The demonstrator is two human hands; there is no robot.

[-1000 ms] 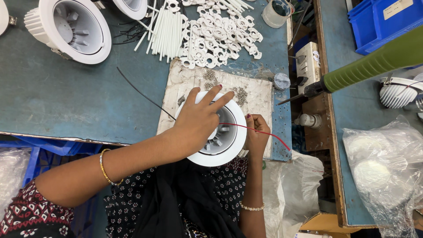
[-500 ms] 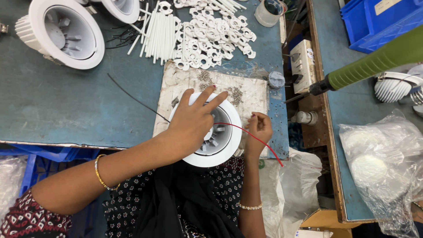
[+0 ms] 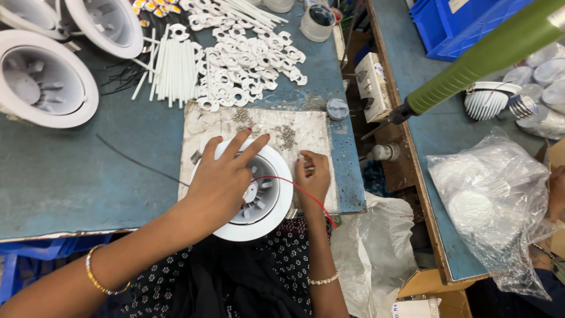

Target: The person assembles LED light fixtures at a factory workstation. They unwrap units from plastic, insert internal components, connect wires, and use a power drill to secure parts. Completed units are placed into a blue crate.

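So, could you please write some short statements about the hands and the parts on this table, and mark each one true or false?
1. The left hand rests on the round white lamp housing. True.
2. The thin red wire runs from the housing past the right hand. True.
3. The right hand holds the green-handled screwdriver. False: the tool hangs apart from both hands.
4. The small white plastic rings lie inside a blue bin. False: they lie loose on the blue-grey table.
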